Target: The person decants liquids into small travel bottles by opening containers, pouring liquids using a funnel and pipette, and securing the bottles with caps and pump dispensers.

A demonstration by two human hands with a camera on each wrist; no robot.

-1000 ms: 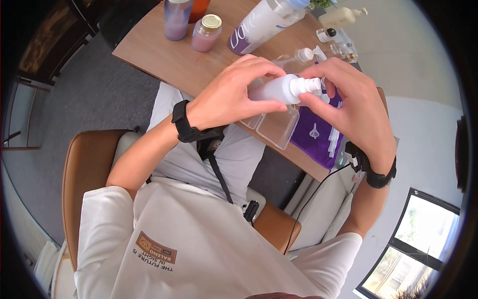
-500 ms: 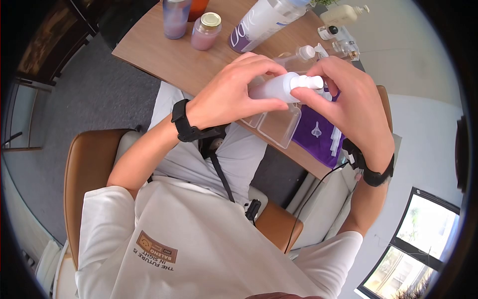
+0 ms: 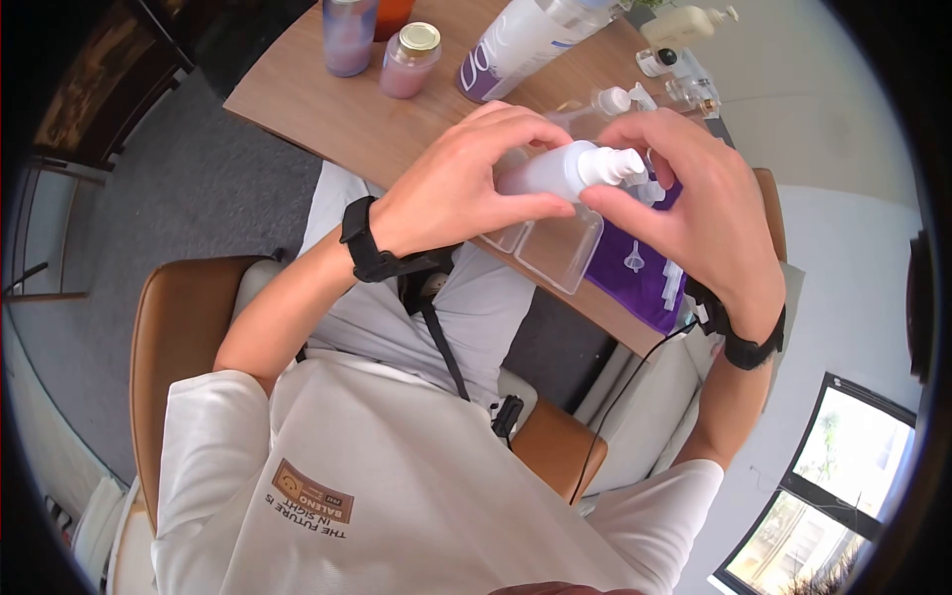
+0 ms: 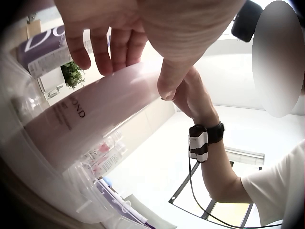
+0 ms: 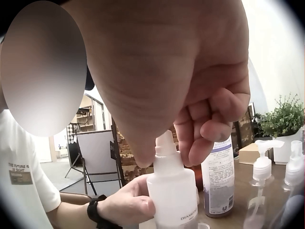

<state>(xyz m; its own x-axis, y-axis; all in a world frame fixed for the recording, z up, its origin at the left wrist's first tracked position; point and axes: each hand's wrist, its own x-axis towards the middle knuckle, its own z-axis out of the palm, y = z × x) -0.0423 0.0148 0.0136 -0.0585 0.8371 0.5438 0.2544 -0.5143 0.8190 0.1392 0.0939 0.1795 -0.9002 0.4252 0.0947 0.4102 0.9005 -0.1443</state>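
A small frosted bottle with pinkish contents is tilted above the table, its white pump top pointing right. My left hand grips its body between thumb and fingers. Dark lettering shows on the bottle in the left wrist view. Around the pump top, my right hand has its thumb and fingers spread, the thumb tip right at the collar. In the right wrist view, thumb and fingers stand on either side of the white nozzle. Beneath the bottle, a clear plastic tray lies at the table edge.
A purple cloth carries a small clear funnel. Behind stand a large Dove bottle, a gold-lidded jar of pink stuff and a bluish cup. Clear pump bottles stand to the right, near a potted plant.
My right fingers closed in on the pump top half a second ago and have now spread from it. My left hand keeps its hold on the bottle, nearly still.
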